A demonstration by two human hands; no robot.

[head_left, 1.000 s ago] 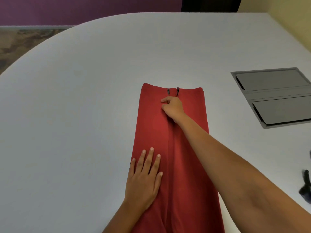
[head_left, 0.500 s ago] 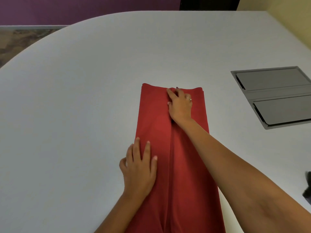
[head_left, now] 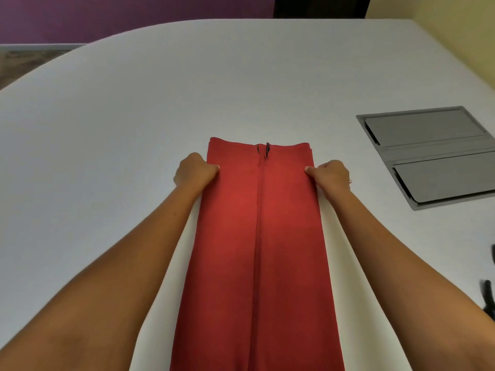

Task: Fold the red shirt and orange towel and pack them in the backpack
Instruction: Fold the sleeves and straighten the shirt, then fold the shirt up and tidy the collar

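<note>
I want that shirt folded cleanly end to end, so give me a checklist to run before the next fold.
1. Left hand grips the left edge of the red shirt: ok.
2. Right hand grips the right edge, level with the left: ok.
3. Shirt lies flat as a long strip, side flaps meeting at the middle: ok.
4. Table around the far end is bare for the fold: ok.
5. Near end of the shirt straight: cannot tell, it runs out of view.
6. Backpack and orange towel ready: cannot tell, neither is recognisable in view.
</note>
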